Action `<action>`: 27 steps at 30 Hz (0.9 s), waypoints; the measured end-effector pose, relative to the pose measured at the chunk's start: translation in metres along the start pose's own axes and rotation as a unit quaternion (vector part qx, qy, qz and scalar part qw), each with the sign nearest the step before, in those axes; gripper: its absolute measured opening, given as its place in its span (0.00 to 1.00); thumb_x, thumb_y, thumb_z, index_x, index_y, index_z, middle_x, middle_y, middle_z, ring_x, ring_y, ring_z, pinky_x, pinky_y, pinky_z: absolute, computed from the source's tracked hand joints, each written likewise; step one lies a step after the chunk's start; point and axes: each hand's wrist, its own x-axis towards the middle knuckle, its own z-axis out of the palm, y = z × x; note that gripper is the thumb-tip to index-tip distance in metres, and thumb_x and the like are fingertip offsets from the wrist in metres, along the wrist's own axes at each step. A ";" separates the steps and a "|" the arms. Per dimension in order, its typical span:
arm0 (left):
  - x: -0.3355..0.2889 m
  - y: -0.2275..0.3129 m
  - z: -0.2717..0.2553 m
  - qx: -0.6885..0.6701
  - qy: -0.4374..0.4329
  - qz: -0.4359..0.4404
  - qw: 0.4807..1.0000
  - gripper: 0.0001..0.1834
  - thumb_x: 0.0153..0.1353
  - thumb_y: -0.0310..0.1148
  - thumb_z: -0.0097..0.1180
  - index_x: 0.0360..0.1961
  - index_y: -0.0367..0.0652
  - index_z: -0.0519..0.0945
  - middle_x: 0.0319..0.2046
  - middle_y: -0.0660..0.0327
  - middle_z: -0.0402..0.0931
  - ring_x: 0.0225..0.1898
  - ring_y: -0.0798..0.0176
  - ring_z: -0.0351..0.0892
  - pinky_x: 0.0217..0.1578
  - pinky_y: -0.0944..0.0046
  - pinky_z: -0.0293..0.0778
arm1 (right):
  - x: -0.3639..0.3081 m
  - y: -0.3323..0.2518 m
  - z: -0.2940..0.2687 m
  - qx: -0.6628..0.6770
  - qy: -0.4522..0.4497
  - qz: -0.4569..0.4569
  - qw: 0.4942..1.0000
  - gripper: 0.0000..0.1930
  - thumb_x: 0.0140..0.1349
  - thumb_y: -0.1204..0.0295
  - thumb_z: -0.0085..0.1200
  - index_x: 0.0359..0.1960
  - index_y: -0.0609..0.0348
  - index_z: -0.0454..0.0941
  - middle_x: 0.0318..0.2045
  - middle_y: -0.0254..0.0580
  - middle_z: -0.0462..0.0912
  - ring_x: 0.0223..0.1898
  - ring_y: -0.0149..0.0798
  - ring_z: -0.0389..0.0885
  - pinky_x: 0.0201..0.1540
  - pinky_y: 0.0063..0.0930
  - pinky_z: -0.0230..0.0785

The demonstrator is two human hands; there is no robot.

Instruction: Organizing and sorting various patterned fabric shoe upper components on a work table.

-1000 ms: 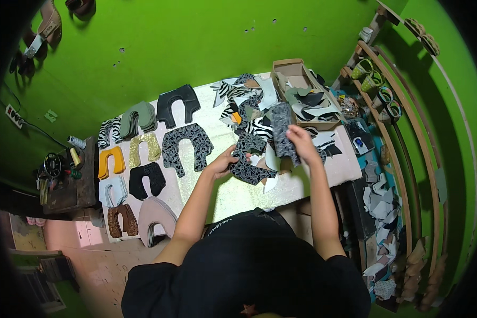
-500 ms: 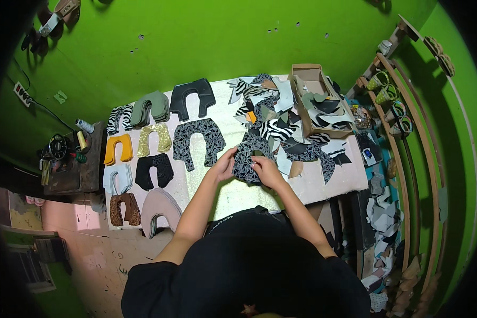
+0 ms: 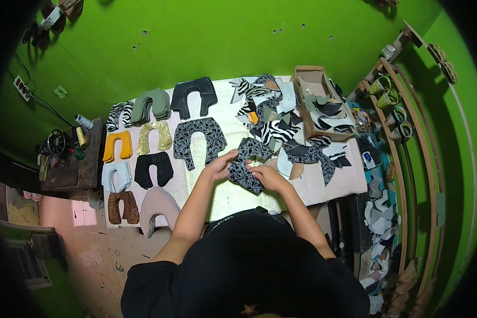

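Observation:
Between my two hands is a U-shaped cut piece [image 3: 243, 177] of black material with a grey web-like pattern, raised a little over the table and turned sideways. My left hand [image 3: 221, 165] grips its left edge. The fingers of my right hand [image 3: 267, 176] pinch it at the inner curve. A similar patterned stack [image 3: 200, 139] lies just beyond my left hand. Behind it is a plain black U-shaped stack [image 3: 193, 98]. To the right of my hands, loose zebra-print scraps [image 3: 283, 130] and a patterned offcut [image 3: 305, 155] are spread out.
More U-shaped stacks stand on the left of the table [image 3: 230, 199]: green [image 3: 151, 105], gold [image 3: 154, 139], orange [image 3: 117, 146] and pale pink [image 3: 159, 210]. A cardboard box [image 3: 309, 74] of scraps is at the back right. A wooden rack [image 3: 399, 175] holds sandals. A sewing machine [image 3: 57, 142] stands left.
The patterned piece has tilted and turned in my hands, its lower end swinging down to the right. Both hands stay on it, nearly in the same place.

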 end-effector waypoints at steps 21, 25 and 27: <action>-0.026 0.020 -0.006 0.111 -0.073 -0.005 0.991 0.17 0.62 0.33 0.43 0.50 0.39 0.62 0.29 0.59 0.74 0.35 0.58 0.78 0.39 0.61 0.75 | 0.047 -0.020 -0.030 -0.046 0.184 -0.032 0.981 0.13 0.52 0.72 0.51 0.40 0.63 0.73 0.37 0.50 0.74 0.41 0.50 0.73 0.44 0.35 0.64; -0.032 0.022 -0.016 0.127 -0.074 -0.018 0.989 0.14 0.63 0.37 0.42 0.44 0.38 0.66 0.29 0.58 0.74 0.35 0.58 0.78 0.39 0.61 0.75 | 0.058 -0.032 -0.025 -0.031 0.181 -0.068 0.981 0.12 0.52 0.74 0.51 0.40 0.60 0.76 0.35 0.47 0.74 0.38 0.48 0.74 0.42 0.33 0.65; -0.032 0.023 -0.019 0.131 -0.073 -0.019 0.989 0.14 0.63 0.37 0.42 0.43 0.38 0.66 0.29 0.58 0.74 0.34 0.59 0.78 0.39 0.60 0.75 | 0.063 -0.036 -0.020 -0.013 0.174 -0.084 0.981 0.12 0.51 0.75 0.53 0.38 0.55 0.78 0.32 0.45 0.73 0.35 0.45 0.73 0.39 0.31 0.66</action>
